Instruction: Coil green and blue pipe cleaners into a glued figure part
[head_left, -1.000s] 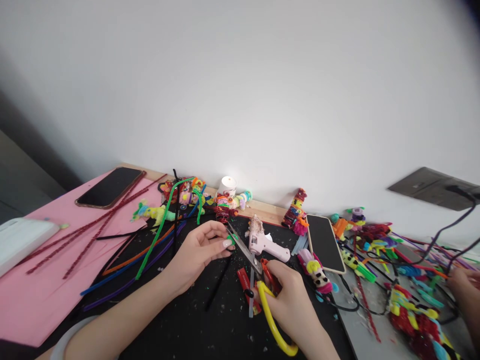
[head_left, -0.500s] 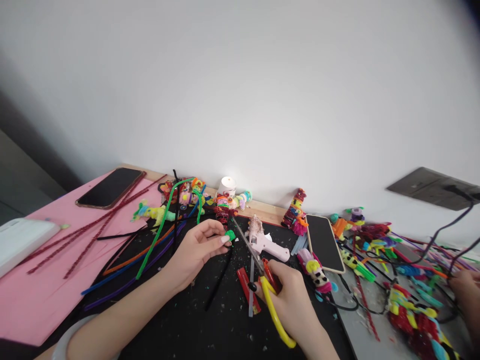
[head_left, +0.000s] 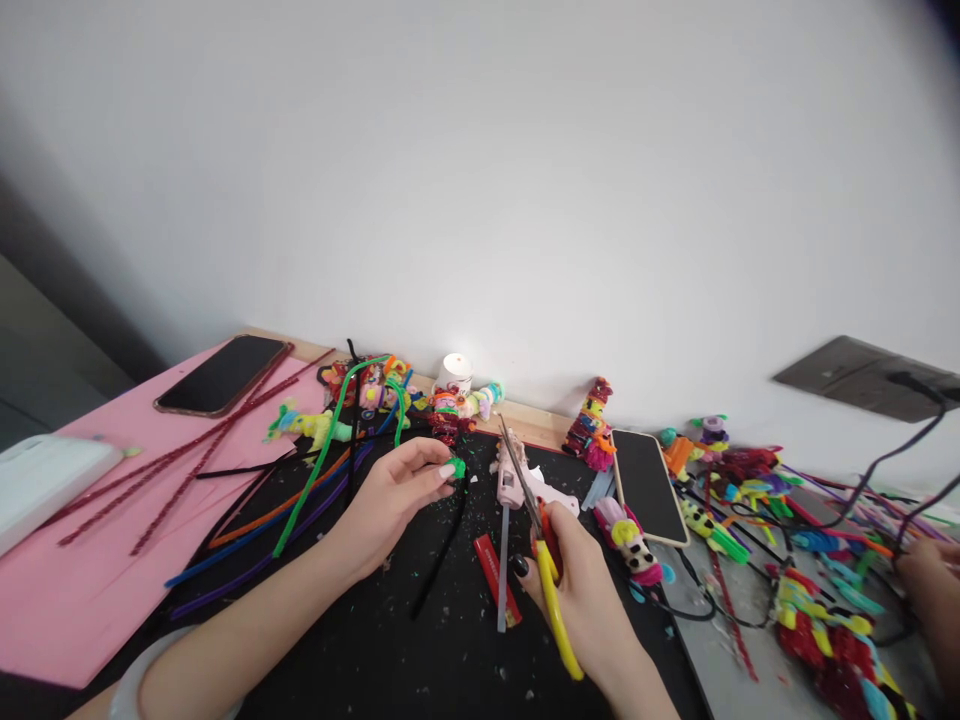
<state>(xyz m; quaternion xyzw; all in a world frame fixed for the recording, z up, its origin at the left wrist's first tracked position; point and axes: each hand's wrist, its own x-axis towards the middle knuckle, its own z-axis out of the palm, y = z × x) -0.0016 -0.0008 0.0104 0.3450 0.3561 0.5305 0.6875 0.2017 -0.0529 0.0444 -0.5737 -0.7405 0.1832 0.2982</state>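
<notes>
My left hand (head_left: 396,494) pinches a small green pipe-cleaner piece (head_left: 456,467) between thumb and fingertips above the black mat (head_left: 375,640). A black pipe cleaner (head_left: 439,555) runs down from near that piece. My right hand (head_left: 581,585) is closed on scissors (head_left: 534,525) with yellow and red handles. Their blades are together and point up and away, apart from the green piece. A pink glue gun (head_left: 525,485) lies just behind the scissors.
Long pipe cleaners (head_left: 300,500) lie on the mat at the left. A phone (head_left: 223,374) rests on pink paper (head_left: 82,560), another phone (head_left: 648,485) near the glue gun. Pipe-cleaner figures (head_left: 750,490) crowd the right. Another person's hand (head_left: 930,580) is at the right edge. A red lighter (head_left: 496,580) lies beside a glue stick.
The scissors swung away from the green piece toward the right and now point upward, blades together. My left hand kept its pinch and barely moved.
</notes>
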